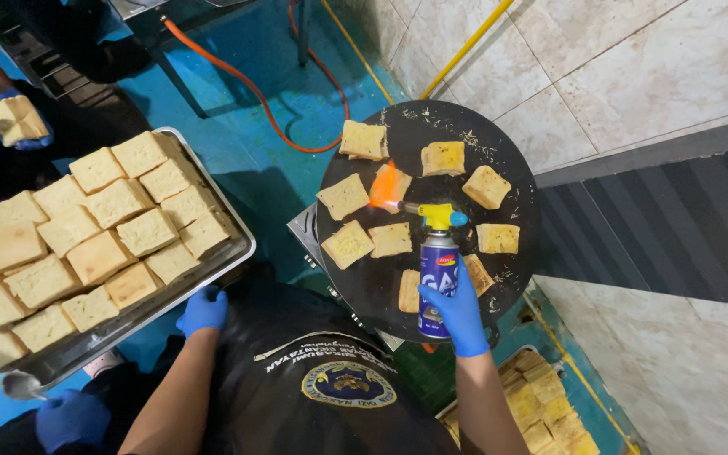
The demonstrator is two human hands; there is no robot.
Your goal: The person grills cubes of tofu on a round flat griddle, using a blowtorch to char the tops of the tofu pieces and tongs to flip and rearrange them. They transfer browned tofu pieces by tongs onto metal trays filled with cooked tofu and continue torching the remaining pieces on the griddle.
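Observation:
My right hand [462, 313], in a blue glove, grips a blue gas torch canister [437, 278] with a yellow head. Its orange flame [385, 187] plays on a bread square [394, 184] on the round black griddle [431, 139]. Several other toasted bread squares lie around the griddle. My left hand [203, 309], also gloved in blue, rests with curled fingers at the near edge of a metal tray [227, 253] packed with pale bread squares. It holds nothing that I can see.
Another person's blue-gloved hands hold bread at the far left [12, 122], and a gloved hand with a spoon [23, 386] is at the bottom left. An orange hose [246, 84] crosses the blue floor. A crate of bread pieces [541, 409] sits at the lower right, beside tiled walls.

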